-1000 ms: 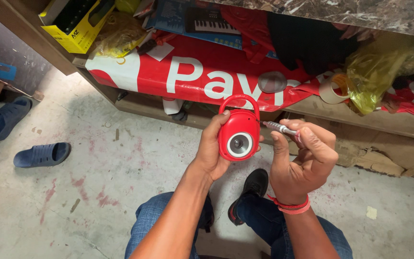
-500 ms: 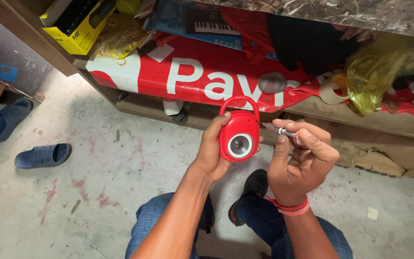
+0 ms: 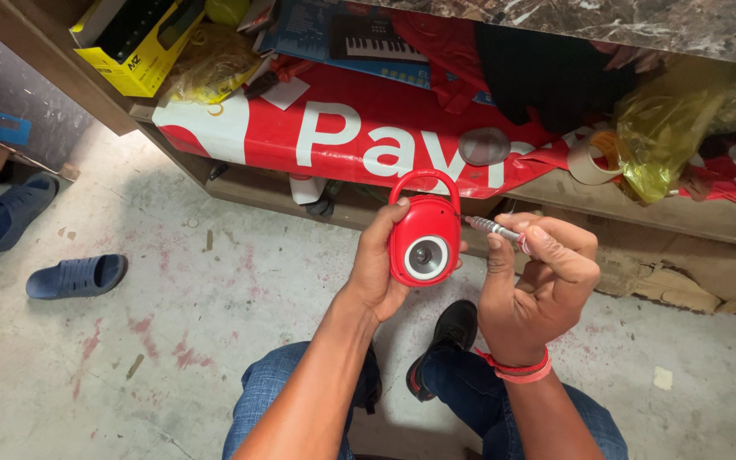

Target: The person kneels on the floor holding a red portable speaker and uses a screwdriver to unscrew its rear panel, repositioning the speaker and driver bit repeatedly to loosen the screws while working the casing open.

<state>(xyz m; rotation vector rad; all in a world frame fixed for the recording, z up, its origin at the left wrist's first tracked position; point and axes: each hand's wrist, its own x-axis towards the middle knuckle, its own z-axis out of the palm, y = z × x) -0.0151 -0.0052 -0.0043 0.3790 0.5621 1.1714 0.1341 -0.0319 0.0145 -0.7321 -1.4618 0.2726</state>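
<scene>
Left hand: the left hand [image 3: 374, 266] wraps around the left side and back of a small red speaker [image 3: 424, 232], thumb along its edge, gripping it firmly and holding it up in the air over the knees.
Speaker: oval, red, with a loop handle at the top and a round silver and black disc on its face, which is turned toward the camera; it sits upright in the grasp, well above the floor [image 3: 181, 298].
Right hand: the right hand [image 3: 538, 285] is clenched around a thin screwdriver [image 3: 494, 227], fingers curled over the handle, a red band on the wrist.
Screwdriver: its metal shaft points left, the tip touching or just short of the speaker's right edge; which, I cannot tell.
Shelf: a wooden shelf [image 3: 641, 213] runs behind the hands; on it lie a red banner [image 3: 342, 136] with white letters hanging over the front edge, a yellow box [image 3: 129, 51] at the left end, a roll of tape [image 3: 591, 159] and a yellow plastic bag [image 3: 666, 136] toward the right.
Floor: two blue slippers [image 3: 76, 276] lie on the stained concrete at the left, well apart from the hands; a black shoe [image 3: 445, 336] shows between the jeans-clad knees.
</scene>
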